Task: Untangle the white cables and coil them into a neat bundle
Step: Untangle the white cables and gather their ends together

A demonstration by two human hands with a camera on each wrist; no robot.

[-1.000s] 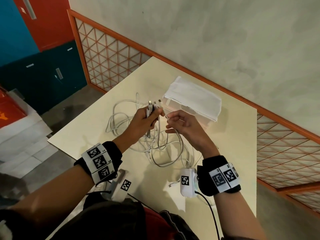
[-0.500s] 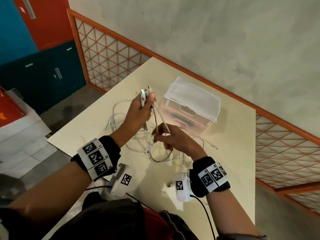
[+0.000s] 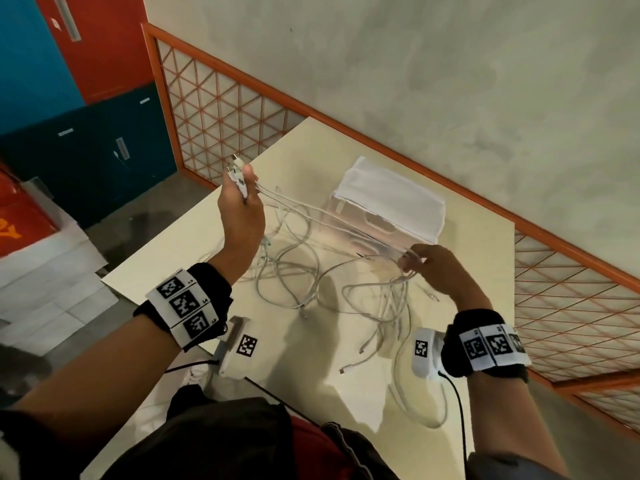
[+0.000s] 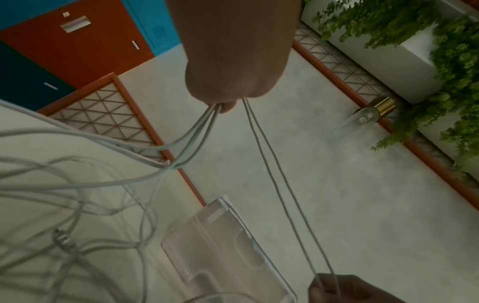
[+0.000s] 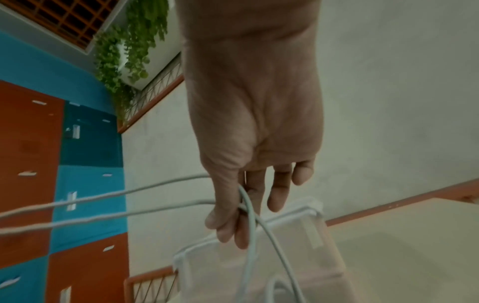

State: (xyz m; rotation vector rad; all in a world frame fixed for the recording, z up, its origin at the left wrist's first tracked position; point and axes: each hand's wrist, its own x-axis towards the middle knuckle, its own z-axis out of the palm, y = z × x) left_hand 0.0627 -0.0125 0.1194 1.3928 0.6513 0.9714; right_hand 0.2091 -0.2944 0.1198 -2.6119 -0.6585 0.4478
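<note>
A tangle of white cables (image 3: 304,282) lies on the cream table (image 3: 478,244). My left hand (image 3: 239,192) is raised above the table's far left side and grips a bunch of cable plug ends (image 3: 237,171). In the left wrist view several strands (image 4: 199,131) leave its fist. Two taut strands (image 3: 322,216) run from it to my right hand (image 3: 415,261), which pinches them between thumb and fingers (image 5: 241,223) in front of the clear box. Below that hand the strands (image 5: 255,246) drop towards the heap.
A clear plastic box with a white lid (image 3: 388,206) stands at the back of the table, just behind my right hand. An orange lattice rail (image 3: 221,109) borders the table. Loose cable ends (image 3: 360,358) lie near the front edge. Coloured lockers (image 3: 86,81) stand at the left.
My hands have drawn apart: the left rose and went left with the plug ends, the right slid right along two strands, now pulled taut. The tangle has spread out.
</note>
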